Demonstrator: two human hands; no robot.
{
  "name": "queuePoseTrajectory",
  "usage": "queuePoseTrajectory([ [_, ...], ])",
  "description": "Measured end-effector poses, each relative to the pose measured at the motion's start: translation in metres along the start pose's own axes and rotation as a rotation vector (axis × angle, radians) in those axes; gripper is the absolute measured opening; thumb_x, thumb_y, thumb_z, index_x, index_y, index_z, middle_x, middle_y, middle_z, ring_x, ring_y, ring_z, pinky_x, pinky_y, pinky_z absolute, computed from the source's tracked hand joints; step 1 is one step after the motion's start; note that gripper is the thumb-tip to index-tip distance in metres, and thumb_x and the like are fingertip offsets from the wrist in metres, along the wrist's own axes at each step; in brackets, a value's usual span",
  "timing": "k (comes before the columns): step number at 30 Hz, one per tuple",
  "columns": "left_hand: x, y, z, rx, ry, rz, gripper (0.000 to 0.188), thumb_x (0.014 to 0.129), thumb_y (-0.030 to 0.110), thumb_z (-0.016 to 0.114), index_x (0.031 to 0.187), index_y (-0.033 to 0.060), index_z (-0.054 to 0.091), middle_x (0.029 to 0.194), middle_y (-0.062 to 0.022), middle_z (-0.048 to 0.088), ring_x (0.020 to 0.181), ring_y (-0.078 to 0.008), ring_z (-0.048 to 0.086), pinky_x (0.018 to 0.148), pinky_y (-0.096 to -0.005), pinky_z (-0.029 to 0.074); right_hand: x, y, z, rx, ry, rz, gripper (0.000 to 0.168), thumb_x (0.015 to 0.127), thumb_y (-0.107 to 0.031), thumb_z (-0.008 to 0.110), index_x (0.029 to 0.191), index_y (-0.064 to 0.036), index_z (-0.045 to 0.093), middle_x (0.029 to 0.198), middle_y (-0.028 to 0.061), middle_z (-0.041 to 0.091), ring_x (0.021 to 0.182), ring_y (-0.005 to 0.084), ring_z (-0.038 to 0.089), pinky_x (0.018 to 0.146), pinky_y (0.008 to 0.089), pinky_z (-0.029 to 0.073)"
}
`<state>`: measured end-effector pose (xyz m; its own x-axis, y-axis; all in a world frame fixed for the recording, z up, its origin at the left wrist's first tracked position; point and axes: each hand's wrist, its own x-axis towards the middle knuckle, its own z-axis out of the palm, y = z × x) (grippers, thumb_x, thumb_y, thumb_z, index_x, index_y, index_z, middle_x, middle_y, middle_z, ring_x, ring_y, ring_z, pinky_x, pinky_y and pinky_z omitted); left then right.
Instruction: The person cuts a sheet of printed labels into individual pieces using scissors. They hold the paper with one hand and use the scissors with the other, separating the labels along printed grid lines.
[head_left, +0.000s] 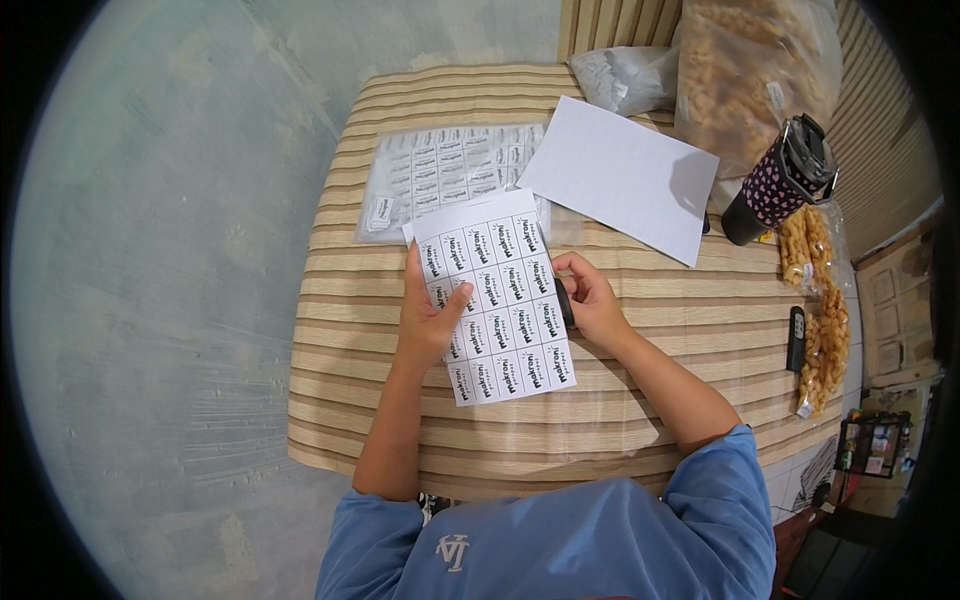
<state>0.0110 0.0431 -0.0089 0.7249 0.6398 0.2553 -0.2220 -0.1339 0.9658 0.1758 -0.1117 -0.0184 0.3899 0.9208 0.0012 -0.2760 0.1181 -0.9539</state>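
Observation:
My left hand (427, 330) grips the left side of a printed label sheet (514, 319), its thumb lying across the front. The sheet is white, ruled into a grid of small labels with black lettering, and tilts slightly above the table. Another white paper edge shows behind its top left. At the sheet's right edge, my right hand (600, 311) is closed around a black looped handle (565, 304), which looks like that of scissors. The paper hides the rest of that tool. Beyond my hands, a clear plastic sleeve (379, 172) holds more label sheets and loose cut labels.
White paper (622, 176) lies at the back right. Past it are a bag of small whitish pieces (626, 79), a large snack bag (750, 75) and a black tumbler (772, 180). Smaller snack packs (823, 352) and a black remote (796, 337) line the striped table's (360, 300) right side.

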Motion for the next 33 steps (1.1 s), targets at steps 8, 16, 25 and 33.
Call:
queuePoseTrajectory([
  [8, 0.0002, 0.0002, 0.0004, 0.002, 0.004, -0.006, 0.075, 0.087, 0.003, 0.058, 0.144, -0.0021, 0.010, 0.130, -0.0194, 0.044, 0.115, -0.0214, 0.049, 0.094, -0.0331, 0.043, -0.0007, -0.0040, 0.0036, -0.049, 0.018, 0.004, 0.021, 0.087, 0.000, 0.058, 0.105, -0.003, 0.048, 0.081, 0.0053, 0.067, 0.070, 0.0049, 0.061, 0.059, 0.0186, 0.045],
  [16, -0.0009, 0.0031, 0.0011, 0.032, -0.041, -0.013, 0.075, 0.087, 0.002, 0.058, 0.145, -0.0007, 0.011, 0.133, -0.0186, 0.042, 0.120, -0.0220, 0.045, 0.098, -0.0339, 0.040, -0.0001, 0.0005, -0.0017, -0.012, 0.052, 0.018, 0.025, 0.085, -0.002, 0.062, 0.106, -0.004, 0.048, 0.076, 0.0032, 0.064, 0.059, 0.0032, 0.054, 0.050, 0.0172, 0.039],
  [25, -0.0002, 0.0046, 0.0012, 0.004, -0.056, -0.028, 0.075, 0.086, 0.003, 0.058, 0.145, 0.0000, 0.011, 0.134, -0.0188, 0.042, 0.121, -0.0220, 0.045, 0.099, -0.0347, 0.040, 0.0002, -0.0020, 0.0031, -0.006, 0.060, 0.015, 0.024, 0.087, -0.003, 0.060, 0.107, -0.003, 0.048, 0.081, 0.0057, 0.066, 0.066, 0.0046, 0.059, 0.053, 0.0179, 0.042],
  [33, -0.0008, 0.0005, -0.0004, -0.014, -0.054, -0.056, 0.077, 0.085, 0.003, 0.060, 0.144, -0.0017, 0.011, 0.135, -0.0188, 0.041, 0.122, -0.0227, 0.043, 0.101, -0.0345, 0.037, -0.0007, -0.0026, 0.0054, -0.025, 0.086, 0.021, 0.024, 0.087, -0.004, 0.060, 0.108, -0.004, 0.046, 0.080, 0.0054, 0.066, 0.063, 0.0040, 0.057, 0.050, 0.0167, 0.039],
])
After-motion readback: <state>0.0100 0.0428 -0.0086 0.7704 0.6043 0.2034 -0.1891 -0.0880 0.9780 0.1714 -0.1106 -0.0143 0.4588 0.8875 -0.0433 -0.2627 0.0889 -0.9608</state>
